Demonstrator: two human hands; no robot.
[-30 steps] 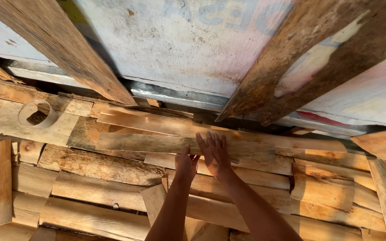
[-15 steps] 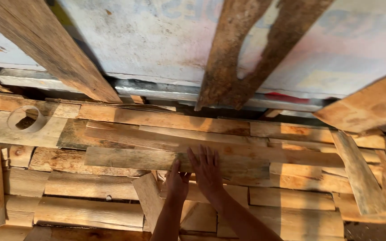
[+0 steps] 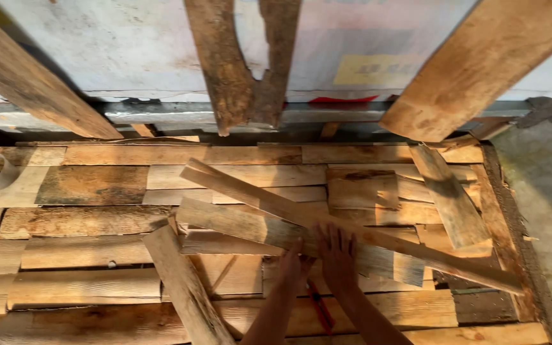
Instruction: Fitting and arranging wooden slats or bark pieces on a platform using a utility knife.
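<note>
Both hands are down on the woodpile — the left hand [image 3: 293, 263] and right hand [image 3: 338, 255] lie side by side, fingers spread flat, pressing on a short wide board [image 3: 250, 229] rather than gripping it. That board sits near the middle of the stack, tucked under a long thin slat [image 3: 378, 235] that runs diagonally towards the lower right. Leaning planks [image 3: 480, 64] rest against the grey wall [image 3: 129, 45] behind — a narrow board [image 3: 183, 287] angles off to the left.
</note>
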